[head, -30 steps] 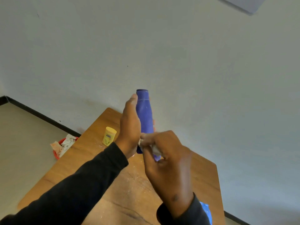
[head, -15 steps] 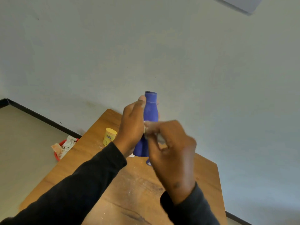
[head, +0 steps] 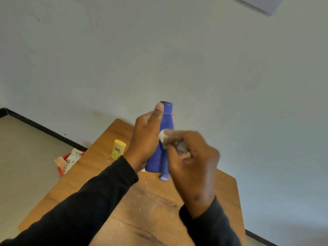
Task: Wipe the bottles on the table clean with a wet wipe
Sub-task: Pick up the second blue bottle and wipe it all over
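Left grip (head: pixel 147 137) curls round the tall, matte blue bottle (head: pixel 166 132) held upright over the desk (head: pixel 99 167), while right grip (head: pixel 191 160) pinches a crumpled whitish wipe (head: pixel 162 136) against its neck.

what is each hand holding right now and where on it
The left hand grips the tall blue bottle around its upper body, thumb near the neck. The right hand pinches a crumpled white wet wipe against the bottle's side.

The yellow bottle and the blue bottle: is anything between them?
In the head view, the left hand gripping the blue bottle lies between it and the yellow bottle.
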Motion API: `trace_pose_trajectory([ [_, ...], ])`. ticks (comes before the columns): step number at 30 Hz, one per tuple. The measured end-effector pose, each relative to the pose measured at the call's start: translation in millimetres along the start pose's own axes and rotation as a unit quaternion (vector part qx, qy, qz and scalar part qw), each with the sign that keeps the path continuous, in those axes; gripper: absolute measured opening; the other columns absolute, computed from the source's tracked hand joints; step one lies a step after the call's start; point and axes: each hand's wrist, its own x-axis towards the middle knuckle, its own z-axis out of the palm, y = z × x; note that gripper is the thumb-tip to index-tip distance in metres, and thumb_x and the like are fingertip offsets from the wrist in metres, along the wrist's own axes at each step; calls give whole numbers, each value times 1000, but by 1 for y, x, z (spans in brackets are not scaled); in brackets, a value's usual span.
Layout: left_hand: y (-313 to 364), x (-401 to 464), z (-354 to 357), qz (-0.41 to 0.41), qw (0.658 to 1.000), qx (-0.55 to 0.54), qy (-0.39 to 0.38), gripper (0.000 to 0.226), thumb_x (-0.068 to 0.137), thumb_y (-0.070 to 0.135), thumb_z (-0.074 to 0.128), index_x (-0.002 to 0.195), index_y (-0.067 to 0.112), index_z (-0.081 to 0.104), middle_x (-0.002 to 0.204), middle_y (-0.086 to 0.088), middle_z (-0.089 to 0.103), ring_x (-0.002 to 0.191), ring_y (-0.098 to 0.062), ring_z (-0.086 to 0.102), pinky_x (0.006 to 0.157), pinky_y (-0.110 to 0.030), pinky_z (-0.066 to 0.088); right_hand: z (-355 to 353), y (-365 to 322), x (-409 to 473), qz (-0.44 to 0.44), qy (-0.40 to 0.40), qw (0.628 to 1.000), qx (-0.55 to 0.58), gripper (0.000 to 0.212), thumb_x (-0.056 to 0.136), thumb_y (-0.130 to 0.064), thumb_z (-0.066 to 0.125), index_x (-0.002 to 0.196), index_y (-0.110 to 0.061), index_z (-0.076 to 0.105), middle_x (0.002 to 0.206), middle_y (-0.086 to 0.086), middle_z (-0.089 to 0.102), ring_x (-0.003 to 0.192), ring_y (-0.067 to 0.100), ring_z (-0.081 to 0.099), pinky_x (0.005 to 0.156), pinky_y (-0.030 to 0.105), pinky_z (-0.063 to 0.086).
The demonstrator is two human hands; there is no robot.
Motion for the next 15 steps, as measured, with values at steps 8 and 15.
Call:
trace_pose_trajectory([
  [8,-8,-9,8,-24,998,-2,-61,56,104,44,44,105,-9,63,81,-23,68,66,-23,63,59,-31,53,-8,8,8,12,46,999,-16,16,81,5,72,82,-11,75,87,-5,74,79,18,71,65,39,57],
  [15,-3,0,4,-28,999,-34,-25,53,103,46,47,107,-3,68,81,-18,70,70,-24,66,59,-28,57,-6,6,2,28,42,999,8,21,80,9,74,85,-11,76,89,-7,74,81,17,72,68,40,58],
])
